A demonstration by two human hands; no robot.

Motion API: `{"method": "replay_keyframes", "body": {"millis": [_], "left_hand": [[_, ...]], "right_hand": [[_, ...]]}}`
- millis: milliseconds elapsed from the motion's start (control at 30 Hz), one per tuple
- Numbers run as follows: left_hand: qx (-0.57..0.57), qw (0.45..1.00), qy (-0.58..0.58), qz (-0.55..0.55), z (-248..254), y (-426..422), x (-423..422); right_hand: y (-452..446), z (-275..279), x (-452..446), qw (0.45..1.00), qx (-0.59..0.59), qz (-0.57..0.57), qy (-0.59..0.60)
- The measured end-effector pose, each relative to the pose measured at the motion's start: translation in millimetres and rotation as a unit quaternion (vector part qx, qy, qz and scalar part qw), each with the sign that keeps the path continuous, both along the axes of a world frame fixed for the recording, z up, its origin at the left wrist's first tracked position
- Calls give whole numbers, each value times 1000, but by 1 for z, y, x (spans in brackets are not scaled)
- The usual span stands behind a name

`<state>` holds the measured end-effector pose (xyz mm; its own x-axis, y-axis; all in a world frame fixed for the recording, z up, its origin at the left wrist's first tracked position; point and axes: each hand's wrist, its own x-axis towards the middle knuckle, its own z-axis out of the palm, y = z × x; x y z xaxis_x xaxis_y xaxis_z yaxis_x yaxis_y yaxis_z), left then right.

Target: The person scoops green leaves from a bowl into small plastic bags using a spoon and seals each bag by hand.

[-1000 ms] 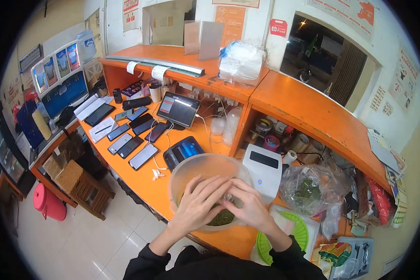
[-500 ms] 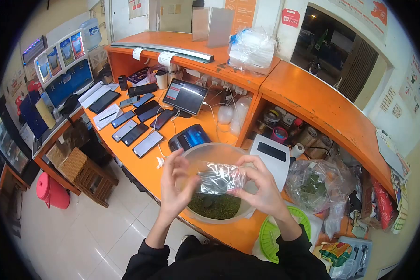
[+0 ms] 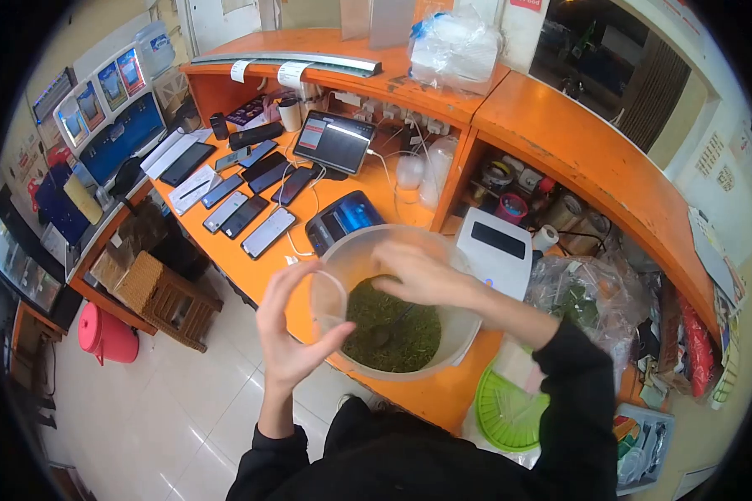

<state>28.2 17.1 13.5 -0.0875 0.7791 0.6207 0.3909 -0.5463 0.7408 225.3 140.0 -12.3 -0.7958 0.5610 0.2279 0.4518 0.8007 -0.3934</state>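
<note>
My left hand (image 3: 288, 330) holds a small clear plastic bag (image 3: 328, 296) between thumb and fingers at the left rim of a translucent plastic tub (image 3: 455, 338). The bag's mouth is spread into a rounded opening. Finely chopped green leaves (image 3: 401, 346) lie in the tub. Over them is my right hand (image 3: 426, 280), slightly blurred, its thumb and fingers apart and pointing left toward the bag. A dark spoon (image 3: 381, 336) rests in the leaves, its handle running up toward the right hand; I see no clear grip on it.
Several phones (image 3: 267, 232), a tablet (image 3: 334, 144) and a black-and-blue device (image 3: 342, 223) lie left of and behind the tub. A white device (image 3: 495, 250), a plastic bag of leaves (image 3: 581, 305) and a green basket (image 3: 510, 409) are to the right. An orange shelf (image 3: 576, 134) borders the back.
Both hands were on the crinkled bag over the tub. My right hand has let go and lowered into the tub; my left has moved left with the bag, now open-mouthed.
</note>
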Motion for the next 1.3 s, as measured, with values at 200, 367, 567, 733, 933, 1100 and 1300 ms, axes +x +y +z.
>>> {"method": "replay_keyframes", "body": {"millis": [200,367,567,733,933,1100,1300], "left_hand": [[-48,979,-198,-26,-26,-31,-32],[-101,954,-282,20,-53,-53,-51],[-132,932,-336,40,-73,-53,-46],[-152,933,-323,49,-81,-55,-49],[-120,921,-368,51,-85,-65,-59],[-98,905,-410,63,-89,-76,-64],[-93,907,-403,77,-93,-82,-67]], "right_hand": [[27,-71,11,882,-122,113,-440],[10,-23,11,906,86,39,-413],[-25,-34,30,833,153,94,-523],[-38,11,14,858,-84,121,-492],[21,8,9,836,-311,229,-390],[46,-34,21,774,-547,119,-296],[42,-56,28,748,-555,155,-329]]}}
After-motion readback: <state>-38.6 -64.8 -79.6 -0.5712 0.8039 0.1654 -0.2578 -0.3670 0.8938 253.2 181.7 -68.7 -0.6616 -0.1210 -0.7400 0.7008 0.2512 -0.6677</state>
